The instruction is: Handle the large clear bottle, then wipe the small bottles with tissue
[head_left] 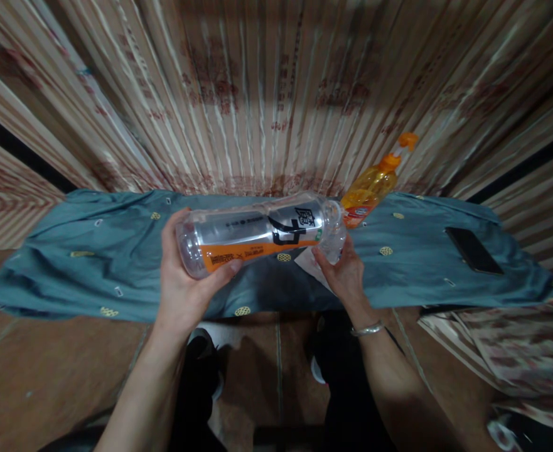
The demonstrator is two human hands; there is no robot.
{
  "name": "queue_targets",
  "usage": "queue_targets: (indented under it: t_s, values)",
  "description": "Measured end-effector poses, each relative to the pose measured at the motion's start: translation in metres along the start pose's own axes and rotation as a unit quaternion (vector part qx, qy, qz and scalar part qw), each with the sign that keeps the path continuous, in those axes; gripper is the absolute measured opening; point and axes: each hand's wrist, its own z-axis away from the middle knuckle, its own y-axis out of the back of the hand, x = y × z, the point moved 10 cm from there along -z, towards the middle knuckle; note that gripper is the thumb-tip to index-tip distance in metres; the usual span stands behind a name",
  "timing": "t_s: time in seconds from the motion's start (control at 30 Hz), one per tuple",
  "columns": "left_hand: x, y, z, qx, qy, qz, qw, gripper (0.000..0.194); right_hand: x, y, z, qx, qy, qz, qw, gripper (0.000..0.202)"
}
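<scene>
Grip, left hand [184, 285]: clamped round the base end of a clear plastic drink bottle [257, 232], thumb along the near side, fingers mostly hidden behind. Grip, right hand [344, 273]: closed on a clear plastic piece [333, 246] at the bottle's neck end; cup or other container, cannot tell. Metal bracelet [368, 329] on the right wrist.

Drink bottle taken as landmark. Lies on its side between the two hands, neck slightly higher in view than base, apparently held above the desk [92, 251]. Label silver and orange, large black characters toward the neck.

Just beyond the neck end: orange pump bottle [369, 191], upright, amber liquid inside, red-orange label. Below the neck, partly behind the right hand: pale sheet [310, 262], material unclear. Well apart, past the neck end: black smartphone [474, 250], flat on the desk.

Under the bottle, teal cloth with yellow motifs covers the desk. Behind it, pleated beige curtain [267, 94], reddish print.
</scene>
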Motion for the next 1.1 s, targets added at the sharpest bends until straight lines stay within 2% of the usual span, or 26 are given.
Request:
queue_targets:
  t_s: [0.6, 1.1]
  values:
    - [-0.0005, 0.0003, 0.0002, 0.001, -0.007, -0.005, 1.000, 0.083, -0.0014, 0.0007, 0.0009, 0.007, 0.012, 0.006, 1.000, 0.082]
    - [0.0017, 0.0010, 0.0008, -0.006, -0.007, -0.019, 1.000, 0.083, -0.0012, 0.0003, 0.0003, -0.006, -0.005, 0.002, 1.000, 0.082]
